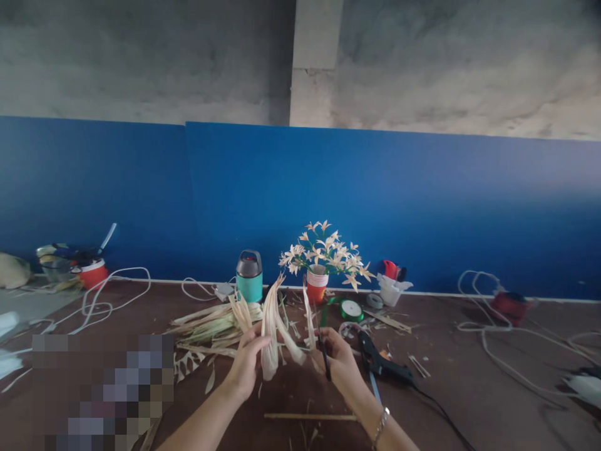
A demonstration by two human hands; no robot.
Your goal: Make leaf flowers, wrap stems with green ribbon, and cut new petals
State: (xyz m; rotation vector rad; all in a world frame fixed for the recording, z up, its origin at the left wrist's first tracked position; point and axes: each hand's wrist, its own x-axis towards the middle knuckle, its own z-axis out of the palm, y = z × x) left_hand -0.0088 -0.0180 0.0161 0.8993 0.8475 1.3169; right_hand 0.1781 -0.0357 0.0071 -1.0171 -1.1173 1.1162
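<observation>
My left hand (245, 365) is closed on a pale, dried corn husk (269, 332), held upright with its narrow tip upward. Dark scissors (324, 356) are in my right hand (342, 364), blades pointing up and away. A thin pale husk strip (308, 316) stands beside the blades, apparently pinched by the right fingers. Beyond my left hand lies a pile of dried husks (206, 326). Past both hands, a red and white paper cup (316, 289) holds cream star-shaped flowers (328, 250) on green stems.
A black glue gun (382, 362) lies at right with its cord. Green ribbon on a spool (351, 310), a teal container (249, 279) and a white cup (393, 291) stand toward the blue partition (375, 188). A thin stick (310, 416) lies in front. White cables run at both sides.
</observation>
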